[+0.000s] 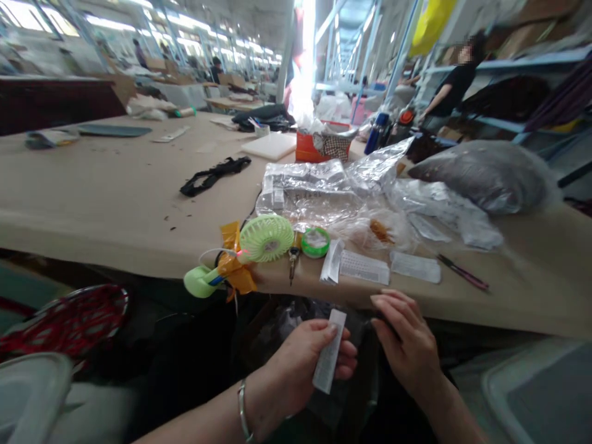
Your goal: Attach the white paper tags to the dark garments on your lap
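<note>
My left hand (305, 361) is closed around a narrow white paper label (330, 357), thumb on top; small print covers its face. To the right, my right hand (409, 342) hovers by the table's front edge, fingers stretched and thumb apart, with nothing visible in it. Just beyond it on the table lie a folded stack of labels (332, 262), a printed label sheet (364, 268) and another pale label piece (415, 266). A pair of tweezers or slim snips with dark red handles (462, 272) rests at their right.
A green fan (266, 239) is fixed at the table edge with orange tape (235, 265). Near it are a green tape roll (315, 242) and clear plastic bags (314, 191). A filled bag (485, 176) stands right. Farther back are black straps (215, 176), an orange box (319, 145) and a person (456, 86).
</note>
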